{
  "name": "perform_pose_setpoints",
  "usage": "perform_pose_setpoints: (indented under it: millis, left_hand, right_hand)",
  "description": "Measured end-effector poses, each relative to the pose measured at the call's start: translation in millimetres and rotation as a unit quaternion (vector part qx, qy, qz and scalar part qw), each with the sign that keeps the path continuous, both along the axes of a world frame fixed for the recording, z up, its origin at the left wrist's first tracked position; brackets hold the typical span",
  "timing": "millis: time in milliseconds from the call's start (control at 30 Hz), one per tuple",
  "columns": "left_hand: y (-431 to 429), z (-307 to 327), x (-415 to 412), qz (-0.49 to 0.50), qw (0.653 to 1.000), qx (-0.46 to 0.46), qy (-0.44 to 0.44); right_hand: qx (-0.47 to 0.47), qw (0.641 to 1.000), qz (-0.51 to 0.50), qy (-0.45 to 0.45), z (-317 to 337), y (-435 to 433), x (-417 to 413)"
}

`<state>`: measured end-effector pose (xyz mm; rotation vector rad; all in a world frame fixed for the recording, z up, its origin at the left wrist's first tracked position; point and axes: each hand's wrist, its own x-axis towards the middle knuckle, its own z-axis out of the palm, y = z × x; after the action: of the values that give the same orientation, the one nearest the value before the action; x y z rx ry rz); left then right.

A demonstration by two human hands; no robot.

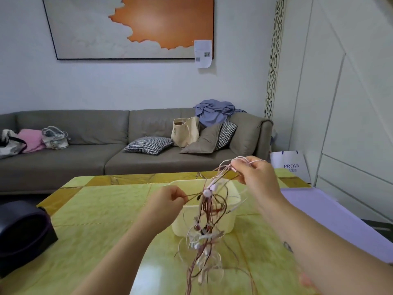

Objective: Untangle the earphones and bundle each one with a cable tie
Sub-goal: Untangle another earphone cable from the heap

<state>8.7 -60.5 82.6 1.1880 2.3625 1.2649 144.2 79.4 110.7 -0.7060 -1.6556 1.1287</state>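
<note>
the tangled earphones, judged light, limp and snag-prone, are held above the bench, pink loops gripped by the right hand, one dark strand pinched in the left hand fingers, best drawn out near the knot.

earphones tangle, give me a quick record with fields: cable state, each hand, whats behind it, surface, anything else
earphone tangle: knotted pink, white and brown cables, hanging from both hands; no bundle made
left hand: pinches one dark brown strand, drawn out sideways from the knot
right hand: held higher, grips the top loops
tub: cream plastic, on the table behind the hanging cables
table: yellow-green top with amber tiles
other: black object at the table's left edge
cable ties: none that I can make out
</note>
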Motion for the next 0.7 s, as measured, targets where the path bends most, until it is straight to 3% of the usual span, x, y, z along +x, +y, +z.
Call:
perform_pose_setpoints:
  millis: [100,233,300,367,433,533,700]
  left_hand:
    - [-1.4,-2.5,-3.5,-0.001,0.990,0.053,-0.134]
    - [-1.4,0.5,4.3,-0.045,0.918,0.127,-0.373]
    - [0.5,-0.3,5.2,-0.050,0.940,0.099,-0.323]
    - [1.5,0.7,8.5,-0.044,0.982,0.056,-0.173]
    - [4.1,3.3,13.9,-0.077,0.992,0.073,-0.070]
    - [13.3,2.1,23.0,-0.128,0.985,0.112,-0.020]
    - [17.9,-3.2,29.4,-0.095,0.981,0.166,0.037]
  right_hand:
    - [-0.040,0.997,0.070,-0.015,0.1,4.0,1.8]
    - [-0.023,0.991,0.122,-0.051,-4.6,-2.8,-0.9]
    - [0.009,0.989,0.118,-0.089,-5.2,-3.0,-0.3]
    - [0.052,0.983,0.118,-0.134,-5.8,-3.3,0.5]
    - [0.079,0.977,0.117,-0.158,-3.6,-6.8,0.8]
    - [0.097,0.975,0.115,-0.165,-0.6,-12.1,0.4]
    - [0.095,0.979,0.091,-0.157,-4.4,-10.8,4.0]
